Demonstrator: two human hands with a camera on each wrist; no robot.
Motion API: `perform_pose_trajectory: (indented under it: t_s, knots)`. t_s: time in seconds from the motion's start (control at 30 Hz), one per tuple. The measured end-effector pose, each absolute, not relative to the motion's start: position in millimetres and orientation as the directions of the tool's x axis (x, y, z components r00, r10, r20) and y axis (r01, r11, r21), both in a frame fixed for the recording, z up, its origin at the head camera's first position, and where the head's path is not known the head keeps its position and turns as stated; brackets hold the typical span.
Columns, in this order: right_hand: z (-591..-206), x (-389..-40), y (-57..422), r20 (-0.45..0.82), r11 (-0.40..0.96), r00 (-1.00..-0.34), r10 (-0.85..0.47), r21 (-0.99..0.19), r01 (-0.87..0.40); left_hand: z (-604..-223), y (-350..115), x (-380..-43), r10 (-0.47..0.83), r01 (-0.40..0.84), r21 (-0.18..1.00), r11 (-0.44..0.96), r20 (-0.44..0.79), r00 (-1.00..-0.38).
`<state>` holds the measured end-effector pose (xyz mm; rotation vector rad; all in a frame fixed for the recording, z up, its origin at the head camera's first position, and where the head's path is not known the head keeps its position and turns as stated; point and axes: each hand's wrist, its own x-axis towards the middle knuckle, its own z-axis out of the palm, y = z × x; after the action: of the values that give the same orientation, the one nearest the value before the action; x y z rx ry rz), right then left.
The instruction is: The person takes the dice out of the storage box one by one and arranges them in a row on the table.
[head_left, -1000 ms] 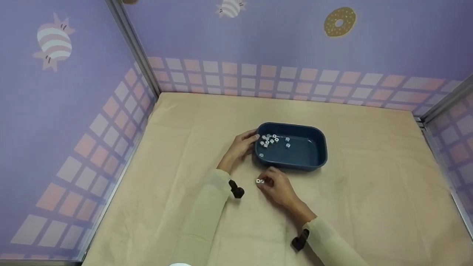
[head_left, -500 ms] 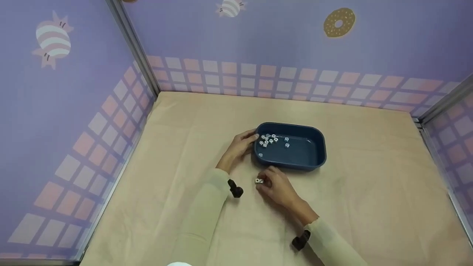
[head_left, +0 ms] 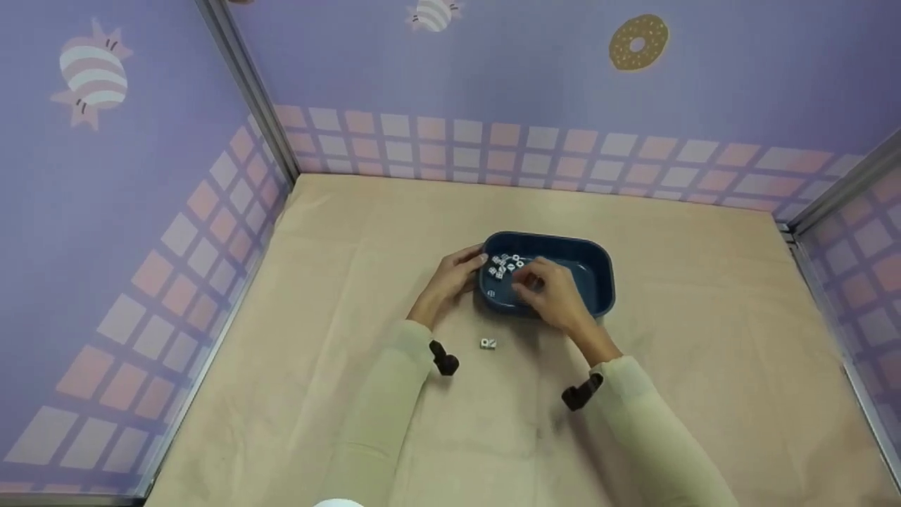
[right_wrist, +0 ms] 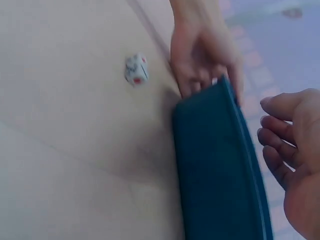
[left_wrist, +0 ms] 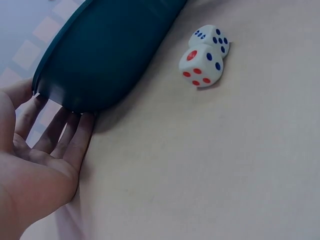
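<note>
My left hand (head_left: 448,280) holds the left end of a dark blue rectangular tub (head_left: 604,274), thumb at the rim and fingers against the outer wall, as the left wrist view also shows. Over the tub is my right hand (head_left: 555,294), its fingers loosely bent; in the right wrist view no object shows between the fingers. Two white dice (head_left: 488,343) sit side by side on the cloth in front of the tub. Their red and blue pips are plain on the nearer die (left_wrist: 201,66) in the left wrist view. Several more dice (head_left: 498,267) lie inside, toward the left end.
A beige cloth (head_left: 394,225) covers the table. Purple panels (head_left: 535,63) with pink and white squares stand at the back and both sides, joined by metal posts (head_left: 246,84). A white rounded object (head_left: 338,503) shows at the bottom edge.
My right hand has left the pair of dice on the cloth and moved up and right over the tub, hiding some dice in it. The left hand keeps its hold.
</note>
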<state>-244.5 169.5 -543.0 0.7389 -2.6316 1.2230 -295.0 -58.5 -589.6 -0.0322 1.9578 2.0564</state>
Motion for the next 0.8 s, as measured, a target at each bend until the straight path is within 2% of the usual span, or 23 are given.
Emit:
perform_pose_trajectory:
  t_s: [0.17, 0.3, 0.43, 0.63, 0.8]
  knots:
    - [-550.3, -263.0, 157.9, 0.175, 0.574, -0.889, -0.423, -0.707, -0.412, -592.1, -60.5, -295.3, 0.21, -0.232, 0.971, -0.056, -0.216, -0.954]
    - [-548.1, -274.2, 146.9, 0.068, 0.611, -0.874, -0.481, -0.689, -0.39, -592.4, -60.2, -296.2, 0.211, -0.249, 0.963, -0.106, -0.222, -0.952]
    - [-547.3, -283.1, 140.4, -0.019, 0.65, -0.855, -0.519, -0.659, -0.379, -591.1, -60.1, -295.0, 0.202, -0.238, 0.968, -0.085, -0.217, -0.955]
    - [-549.0, -287.7, 136.1, -0.154, 0.709, -0.841, -0.519, -0.627, -0.322, -589.7, -58.5, -294.5, 0.194, -0.233, 0.971, -0.062, -0.217, -0.957]
    - [-550.3, -291.0, 132.4, -0.215, 0.741, -0.836, -0.505, -0.604, -0.293, -590.8, -58.2, -296.8, 0.176, -0.212, 0.977, -0.032, -0.204, -0.963]
